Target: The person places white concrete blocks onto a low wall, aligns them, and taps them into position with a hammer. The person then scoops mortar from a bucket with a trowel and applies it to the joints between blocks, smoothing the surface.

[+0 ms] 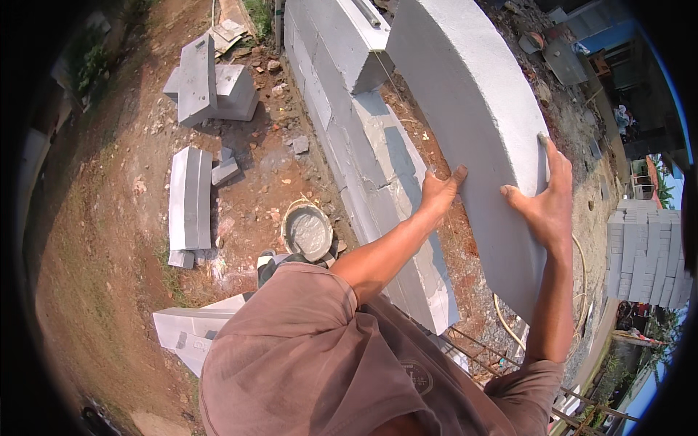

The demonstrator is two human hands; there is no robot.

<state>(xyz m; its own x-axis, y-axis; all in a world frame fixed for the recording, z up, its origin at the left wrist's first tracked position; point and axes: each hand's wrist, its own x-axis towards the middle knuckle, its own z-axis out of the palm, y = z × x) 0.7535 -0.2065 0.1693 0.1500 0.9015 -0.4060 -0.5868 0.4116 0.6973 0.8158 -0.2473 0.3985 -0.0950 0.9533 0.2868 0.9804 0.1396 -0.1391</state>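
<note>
A long, light grey concrete block (469,109) is tilted above the low block wall (338,109), at the right of its mortared stretch. My right hand (545,207) grips the block's right edge, thumb on the broad face and fingers over the pale side. At the block's left edge is my left hand (440,192), its thumb tip against the block; its other fingers are partly hidden. Below the left hand, grey wet mortar (400,160) lies along the wall's top. A taut string (392,83) runs near the set blocks.
A round bucket of mortar (307,231) stands on the soil left of the wall. Loose blocks (190,196) lie farther left, with more stacked blocks (233,91) beyond. Thin steel bars (480,350) stick out at lower right, near a pale hose (507,327). A tall block pile (643,254) stands far right.
</note>
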